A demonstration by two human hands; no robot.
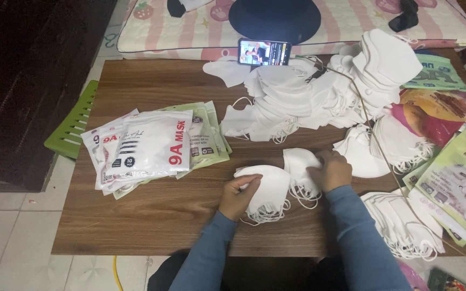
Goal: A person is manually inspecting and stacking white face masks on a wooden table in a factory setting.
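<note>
Matt cloth masks [268,188], wood-grain table [157,215]

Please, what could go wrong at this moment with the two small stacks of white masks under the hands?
1. The left hand pinches only one edge of its mask stack; the lower masks could slide apart if lifted.
2. Ear loops hang loose between both stacks; the right hand on the second stack might drag them and tangle them.
3. The big mask heap leans beside the phone and could spill over it.
</note>
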